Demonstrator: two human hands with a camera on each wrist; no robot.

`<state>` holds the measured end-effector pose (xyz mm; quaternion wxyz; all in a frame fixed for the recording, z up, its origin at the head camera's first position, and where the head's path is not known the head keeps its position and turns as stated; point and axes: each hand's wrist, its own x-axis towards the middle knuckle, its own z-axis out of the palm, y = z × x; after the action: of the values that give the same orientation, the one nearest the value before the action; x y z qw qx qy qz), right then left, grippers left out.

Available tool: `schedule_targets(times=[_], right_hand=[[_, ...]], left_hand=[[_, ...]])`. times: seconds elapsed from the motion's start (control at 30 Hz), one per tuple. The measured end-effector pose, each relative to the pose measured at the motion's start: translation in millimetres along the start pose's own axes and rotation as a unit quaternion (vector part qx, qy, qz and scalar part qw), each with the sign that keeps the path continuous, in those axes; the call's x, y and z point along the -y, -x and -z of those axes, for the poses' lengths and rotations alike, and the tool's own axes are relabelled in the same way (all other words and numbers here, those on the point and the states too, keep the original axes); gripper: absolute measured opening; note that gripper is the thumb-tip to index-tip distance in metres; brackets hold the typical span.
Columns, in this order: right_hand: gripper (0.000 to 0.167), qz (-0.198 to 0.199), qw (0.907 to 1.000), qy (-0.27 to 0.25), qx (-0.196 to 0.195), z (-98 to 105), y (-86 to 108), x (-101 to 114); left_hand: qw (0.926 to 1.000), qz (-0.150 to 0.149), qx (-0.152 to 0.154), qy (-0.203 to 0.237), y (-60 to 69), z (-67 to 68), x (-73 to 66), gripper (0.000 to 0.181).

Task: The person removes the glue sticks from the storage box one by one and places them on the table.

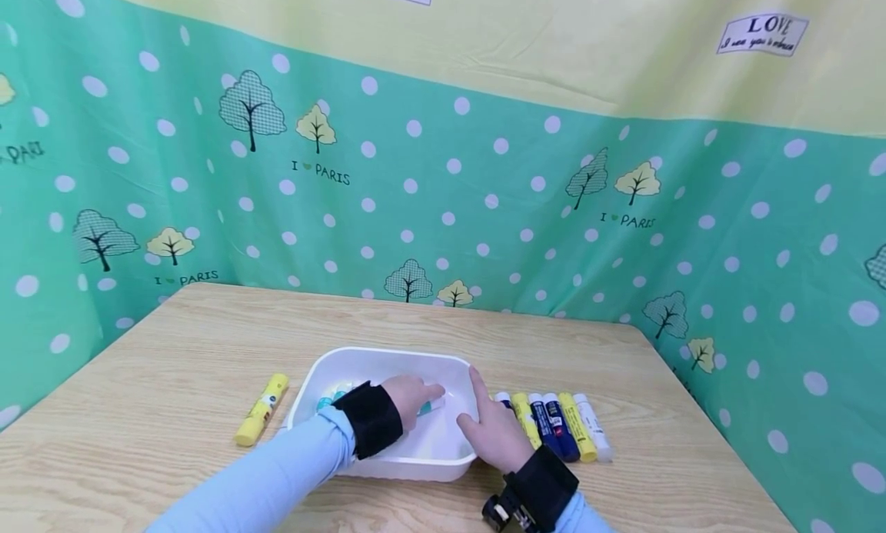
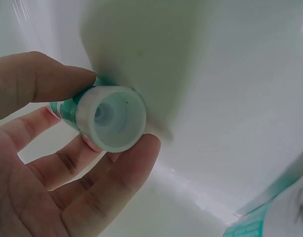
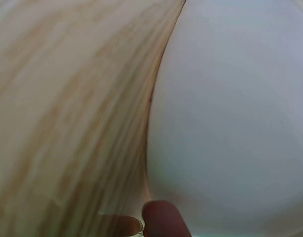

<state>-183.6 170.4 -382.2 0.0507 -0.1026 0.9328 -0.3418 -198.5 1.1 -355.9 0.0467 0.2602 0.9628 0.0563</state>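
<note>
A white plastic basin (image 1: 443, 471) stands on the table in the head view. Inside it my left hand (image 1: 404, 394) pinches a teal and white glue stick (image 1: 431, 406). The left wrist view shows that stick's hollow white end (image 2: 116, 118) facing the camera, with thumb and fingers round it. More teal and white tubes (image 1: 332, 398) lie in the basin's left part, half hidden by my left wrist. On the basin's right rim my right hand (image 1: 500, 431) holds the side, thumb over the inside and index finger along the edge. Its other fingers are mostly hidden.
Right of the basin, several yellow (image 1: 576, 427), dark blue (image 1: 559, 427) and white (image 1: 593, 427) glue sticks lie in a row. A single yellow glue stick (image 1: 263, 410) lies to the left. A green and yellow curtain (image 1: 443, 171) hangs behind the wooden table (image 1: 332, 318).
</note>
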Motion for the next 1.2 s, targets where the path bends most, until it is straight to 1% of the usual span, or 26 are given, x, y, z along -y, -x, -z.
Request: schedule_targets(times=[0.13,0.3,0.37,0.47,0.6,0.7,0.8,0.9,1.07,1.13,1.2], right_hand=[[0.071,0.0,1.0,-0.002,0.001,1,-0.6,0],[0.07,-0.001,1.0,-0.003,0.003,0,-0.5,0],[0.07,0.001,1.0,0.0,0.002,0,-0.2,1],[0.07,0.002,1.0,0.002,0.0,0,0.0,1],[0.07,0.003,1.0,-0.001,0.001,0,0.1,1],[0.07,0.005,1.0,-0.002,-0.001,0,0.1,2],[0.07,0.005,1.0,0.002,-0.005,0,-0.3,2],[0.07,-0.002,1.0,0.003,-0.003,0,-0.9,1],[0.07,-0.003,1.0,-0.003,-0.001,0,-1.3,1],[0.07,-0.001,1.0,-0.007,-0.001,0,-1.0,1],[0.07,-0.001,1.0,-0.008,-0.002,0,-0.8,2]], left_hand=[[1.0,0.0,0.001,-0.001,-5.2,-5.1,3.1,0.05],[0.9998,0.008,0.018,-0.004,-15.6,-12.2,5.8,0.059],[0.9996,0.011,0.024,-0.008,-18.5,-12.8,5.1,0.062],[0.9994,0.007,0.025,-0.025,-21.0,-12.4,3.8,0.062],[0.9991,-0.003,0.011,-0.041,-20.6,-8.4,3.4,0.061],[0.9991,-0.008,0.0,-0.042,-18.2,-0.8,4.3,0.061],[0.9996,-0.006,-0.003,-0.029,-13.1,10.0,5.8,0.064],[1.0,0.002,-0.003,-0.009,-6.1,22.2,7.7,0.065],[0.9999,0.009,-0.014,0.002,5.9,41.6,12.7,0.062],[0.9996,0.009,-0.026,0.0,10.4,48.3,16.7,0.061],[0.9992,0.012,-0.038,0.007,15.9,55.0,22.0,0.064]])
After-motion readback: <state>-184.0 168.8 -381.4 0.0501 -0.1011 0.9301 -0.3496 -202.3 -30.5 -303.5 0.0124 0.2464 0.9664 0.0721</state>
